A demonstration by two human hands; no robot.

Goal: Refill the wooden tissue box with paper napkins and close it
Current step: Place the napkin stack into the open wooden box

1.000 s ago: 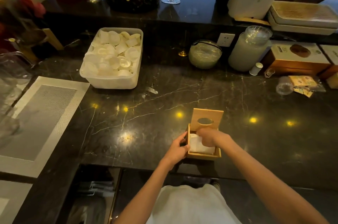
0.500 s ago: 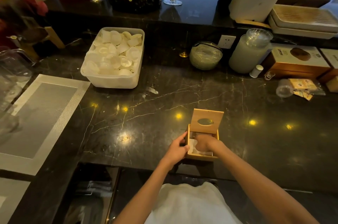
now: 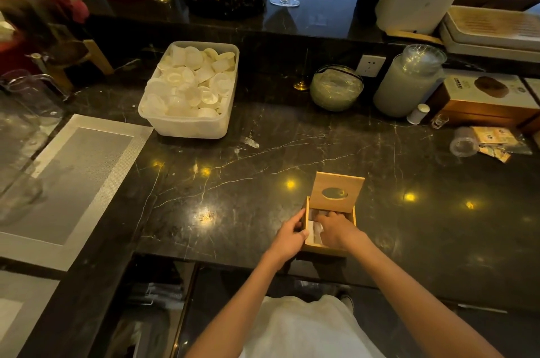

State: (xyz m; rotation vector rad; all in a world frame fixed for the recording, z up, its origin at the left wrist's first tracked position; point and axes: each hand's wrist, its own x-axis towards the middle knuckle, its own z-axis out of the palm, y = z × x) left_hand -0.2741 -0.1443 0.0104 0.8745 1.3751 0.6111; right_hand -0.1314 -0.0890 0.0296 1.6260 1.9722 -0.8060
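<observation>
The wooden tissue box (image 3: 327,246) sits at the counter's near edge, its lid (image 3: 336,192) tipped up at the back. The left hand (image 3: 287,237) clasps the box's left wall; the right hand (image 3: 333,230) is inside, fingers curled, pressing on the white napkins (image 3: 315,233). Filling looks nearly done; closing remains.

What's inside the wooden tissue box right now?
White paper napkins show along the left of the wooden tissue box, with the right hand pressed in over them. The hand hides the rest; stack depth can't be seen.
</observation>
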